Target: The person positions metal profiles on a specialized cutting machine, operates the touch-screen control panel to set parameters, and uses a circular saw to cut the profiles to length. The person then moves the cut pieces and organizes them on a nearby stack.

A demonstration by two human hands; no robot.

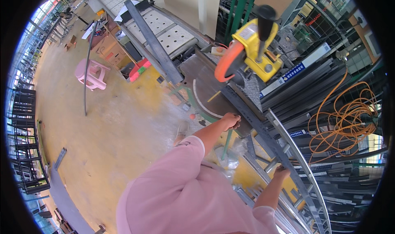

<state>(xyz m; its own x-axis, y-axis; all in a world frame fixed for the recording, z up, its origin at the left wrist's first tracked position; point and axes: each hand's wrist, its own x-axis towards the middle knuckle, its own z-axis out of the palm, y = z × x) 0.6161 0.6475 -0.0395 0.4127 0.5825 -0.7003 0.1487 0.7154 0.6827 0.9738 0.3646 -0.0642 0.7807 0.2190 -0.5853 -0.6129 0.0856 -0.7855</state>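
A long dark metal profile (269, 137) lies across the saw table (205, 75) and runs on toward the lower right. My right hand (282, 173) is closed around its near part. My left hand (231, 120) is curled shut at the table's near edge, beside the profile; whatever is in its fingers is hidden. A green rod (226, 144) stands just below that hand. Over the profile's far end sits a yellow cut-off saw (251, 34) with an orange blade guard (228, 63) and a raised black handle (266, 15).
Beyond the saw, a roller conveyor (168, 38) carries a grey metal bar (150, 40). A curved metal rail (302, 164) and stacked dark profiles flank my right hand. An orange hose (341, 118) hangs coiled at right. On the left stands a pink stool (91, 74).
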